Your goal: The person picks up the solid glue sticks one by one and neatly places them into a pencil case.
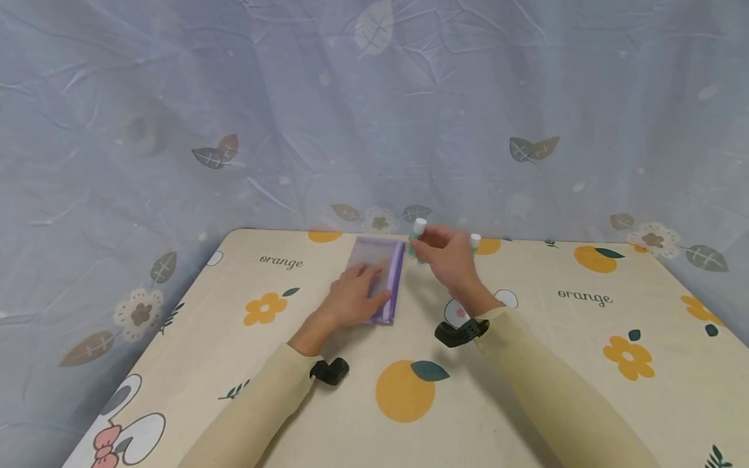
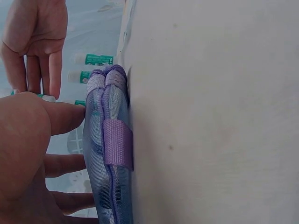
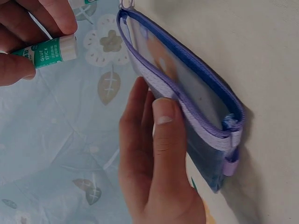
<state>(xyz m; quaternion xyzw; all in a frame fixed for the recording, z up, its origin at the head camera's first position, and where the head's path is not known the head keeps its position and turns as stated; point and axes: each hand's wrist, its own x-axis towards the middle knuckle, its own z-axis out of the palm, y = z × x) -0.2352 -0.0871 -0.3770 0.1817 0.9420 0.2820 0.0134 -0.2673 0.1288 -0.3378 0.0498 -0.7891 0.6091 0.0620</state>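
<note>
A purple mesh zip pouch [image 1: 396, 276] lies on the table, its zippered mouth gaping in the right wrist view, where the purple rim [image 3: 187, 100] shows. Over its upper face rests my left hand [image 1: 353, 296], fingers spread and mostly straight, the thumb touching near the rim. To the right of the pouch, my right hand [image 1: 450, 257] pinches a green glue stick [image 3: 46, 52] with a white cap between thumb and fingers, raised off the table. Other green glue sticks [image 2: 99, 59] with white caps stand past the pouch's end; one white cap [image 1: 475, 240] shows beyond my right hand.
A cream tablecloth [image 1: 468, 416] printed with oranges, flowers and words covers the table. Behind the back edge hangs a bluish-grey curtain [image 1: 374, 117] with leaf prints. Dark straps with cameras [image 1: 462, 333] sit on both wrists.
</note>
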